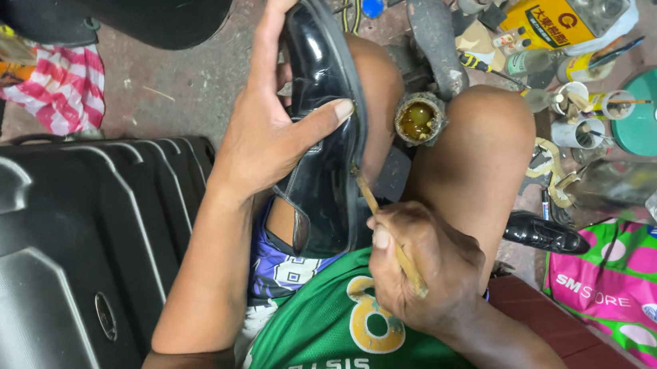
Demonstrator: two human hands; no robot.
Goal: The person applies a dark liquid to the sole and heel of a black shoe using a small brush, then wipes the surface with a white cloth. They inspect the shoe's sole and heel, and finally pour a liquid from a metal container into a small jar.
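A: Status on the hands?

B: Left hand (269,135) wraps the black leather shoe (324,128), fingers along the far side, thumb pressed across the upper. Shoe lies lengthwise over the person's left thigh, toe pointing away, sole edge facing the right knee.

A: Right?

B: Right hand (417,269) is closed in a pinch round a thin wooden stick (385,222). Stick tip touches the shoe's sole edge, about mid-length.

A: What's the stick carrying?

B: Can't tell at the tip. A small open tin of amber glue (417,121) sits between the knees, just beside the shoe.

A: Risks?

B: Three, as a judgement. One: the tin is wedged between bare legs; a knee shift could tip it onto skin or floor. Two: the stick tip rides right next to the glossy upper; a slip would smear it. Three: the shoe is only held by a one-hand grip on a rounded thigh, so a hard push from the stick could roll it.

A: Surroundings?

B: Dark hard-shell suitcase (58,239) on the person's left, a second black shoe (544,233) on the floor right, bottles and cans (584,113) beyond the knees.
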